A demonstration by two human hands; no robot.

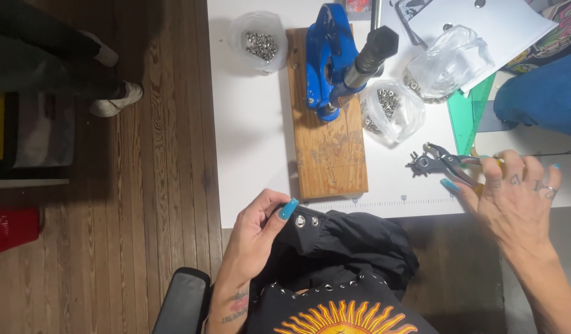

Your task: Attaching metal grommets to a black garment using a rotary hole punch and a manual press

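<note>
My left hand [255,235] pinches the edge of a black garment [341,247] that has silver eyelets along its hem and lies at the near edge of the white table [251,136]. My right hand [514,201] rests on the handles of a revolving hole punch plier [435,163], fingers spread over it, the plier lying on the table. A blue hand press [327,59] with a black-gripped lever [373,52] stands on a wooden board [328,148] in the middle of the table.
Clear bags of silver eyelets [260,43] [389,108] flank the press, and another crumpled bag [449,62] lies on white paper. A green ruler [471,117] and blue cloth [539,93] are at right. Another person's shoes [115,99] stand on the wooden floor at left.
</note>
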